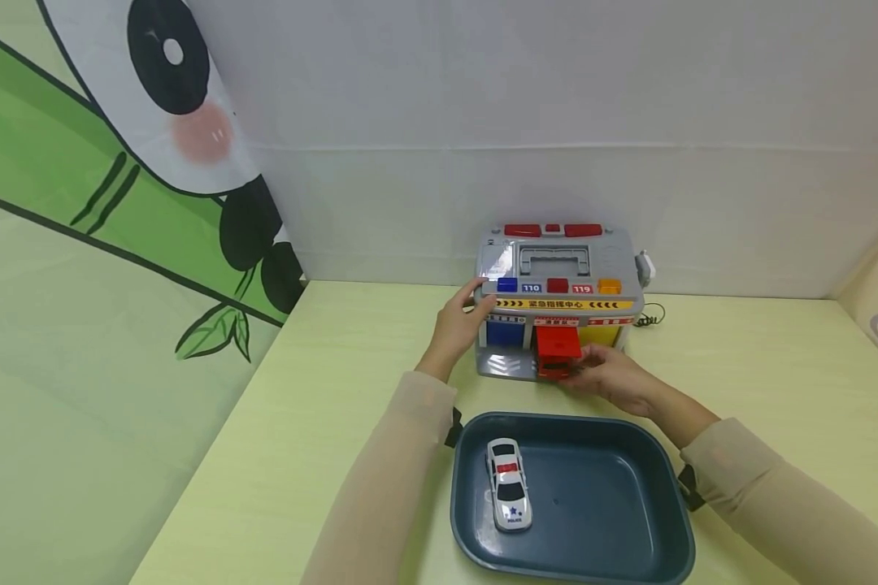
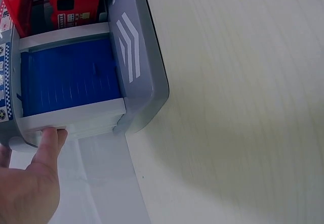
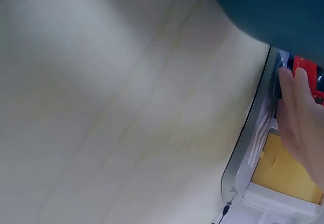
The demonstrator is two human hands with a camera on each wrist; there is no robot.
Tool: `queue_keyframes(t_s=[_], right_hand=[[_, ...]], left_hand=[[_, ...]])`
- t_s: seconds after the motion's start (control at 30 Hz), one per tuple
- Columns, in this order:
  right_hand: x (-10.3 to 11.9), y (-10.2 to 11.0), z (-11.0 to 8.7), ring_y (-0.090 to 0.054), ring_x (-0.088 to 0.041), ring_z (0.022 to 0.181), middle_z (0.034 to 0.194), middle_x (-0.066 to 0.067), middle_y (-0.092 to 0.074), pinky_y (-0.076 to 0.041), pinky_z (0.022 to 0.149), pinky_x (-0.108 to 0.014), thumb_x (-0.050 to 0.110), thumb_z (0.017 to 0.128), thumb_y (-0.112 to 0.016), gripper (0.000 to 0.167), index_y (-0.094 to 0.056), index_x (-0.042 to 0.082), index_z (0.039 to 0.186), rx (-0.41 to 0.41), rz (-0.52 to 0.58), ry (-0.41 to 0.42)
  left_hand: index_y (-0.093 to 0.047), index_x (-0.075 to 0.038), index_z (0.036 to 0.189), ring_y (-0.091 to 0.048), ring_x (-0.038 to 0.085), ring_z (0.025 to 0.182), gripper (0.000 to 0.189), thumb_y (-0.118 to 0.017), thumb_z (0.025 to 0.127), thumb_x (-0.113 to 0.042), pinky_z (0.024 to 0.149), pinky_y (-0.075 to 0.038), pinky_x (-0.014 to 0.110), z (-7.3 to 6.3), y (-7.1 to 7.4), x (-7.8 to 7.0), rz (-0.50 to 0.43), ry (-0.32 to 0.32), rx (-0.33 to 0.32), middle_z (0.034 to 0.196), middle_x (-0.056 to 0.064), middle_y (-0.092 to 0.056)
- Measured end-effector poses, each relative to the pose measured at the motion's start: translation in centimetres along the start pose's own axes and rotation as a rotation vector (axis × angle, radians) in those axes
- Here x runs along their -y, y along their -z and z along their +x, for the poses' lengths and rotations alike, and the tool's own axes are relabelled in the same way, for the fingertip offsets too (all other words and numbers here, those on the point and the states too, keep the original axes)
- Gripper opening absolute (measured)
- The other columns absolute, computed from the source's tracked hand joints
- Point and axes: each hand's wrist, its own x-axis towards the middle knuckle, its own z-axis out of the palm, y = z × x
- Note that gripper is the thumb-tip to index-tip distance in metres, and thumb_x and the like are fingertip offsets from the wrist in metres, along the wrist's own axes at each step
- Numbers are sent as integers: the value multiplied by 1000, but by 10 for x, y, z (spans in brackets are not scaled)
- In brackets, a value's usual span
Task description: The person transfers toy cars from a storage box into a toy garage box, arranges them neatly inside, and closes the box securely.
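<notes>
A grey toy garage [image 1: 615, 252] with coloured roof buttons stands against the back wall. My left hand [image 1: 459, 327] holds its left edge, with fingertips on the side wall in the left wrist view. In the middle bay sits a red toy fire truck [image 2: 76, 6], its front showing under a raised red door [image 1: 558, 340]. My right hand [image 1: 618, 382] touches the truck's right front with nearly straight fingers [image 3: 304, 97]; some fingertips are hidden. The blue door [image 2: 71, 77] and the yellow door [image 3: 281, 168] on either side are down.
A dark blue tray [image 1: 593, 561] stands in front of the garage between my forearms, with a white toy police car [image 1: 510, 485] inside on the left. A coiled black cord [image 1: 651, 315] lies by the garage's right side. White cloth [image 1: 556, 106] hangs behind.
</notes>
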Motion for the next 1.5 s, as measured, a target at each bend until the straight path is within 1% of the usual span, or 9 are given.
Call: queue_keyframes(t_s=[0.17,0.3,0.53,0.63,0.87,1.03,1.2,1.37,1.5], right_hand=[[0,2,-1,-60,-22,106,125,-24,-49,-46,98,-38,-10,92,-50,28,-41,-13,119,11,-13,7],[1,1,0,-56,-23,113,137,-31,-42,-42,101,-40,-8,94,-47,44,-33,-20,134,22,-26,7],[3,1,2,-37,-44,132,148,-36,-26,-40,103,-42,-7,94,-43,56,-20,-20,143,55,-59,3],[2,4,2,-39,-48,129,149,-36,-23,-39,104,-47,-6,95,-45,62,-15,-14,148,86,-79,11],[6,7,-2,-53,-41,113,145,-36,-25,-41,101,-51,0,96,-48,70,-7,-5,152,117,-122,2],[11,5,-5,-54,-42,115,146,-35,-27,-46,96,-50,14,104,-38,61,-6,-2,154,66,-128,10],[15,3,-6,-55,-43,113,141,-36,-32,-50,90,-48,31,107,-31,61,-14,-7,151,-19,-161,69],[18,-1,-6,-58,-43,107,138,-33,-39,-54,85,-43,33,104,-44,62,-26,-11,145,-137,-263,114],[16,-5,-9,-58,-40,106,131,-30,-48,-55,80,-40,30,101,-54,56,-40,-10,137,-250,-417,145]], left_hand=[[-46,-30,145,-51,34,124,51,-57,97,-44,96,-46,49,0,0,1,1,-4,0,139,17,-51],[-46,-30,146,-51,34,124,51,-57,97,-44,96,-46,48,0,0,1,5,-7,-1,139,17,-51],[-46,-30,146,-52,34,123,51,-57,97,-44,96,-47,48,1,0,1,5,3,-3,139,17,-51],[-46,-31,146,-51,34,124,51,-57,97,-44,96,-46,48,1,0,1,5,2,-2,140,17,-50],[-47,-30,145,-52,34,123,51,-57,97,-44,95,-47,48,1,1,0,13,-14,-4,139,17,-51],[-46,-31,145,-52,34,123,51,-58,97,-44,96,-47,49,1,2,0,6,-14,-2,139,17,-51],[-46,-31,146,-52,34,123,51,-57,97,-44,96,-46,49,1,2,-1,-2,-10,0,139,17,-51],[-46,-30,146,-52,34,123,51,-57,98,-43,96,-46,49,0,1,-1,2,-12,3,140,17,-50],[-46,-30,146,-51,34,123,51,-57,98,-44,96,-46,49,0,1,-1,3,-6,6,140,17,-50]])
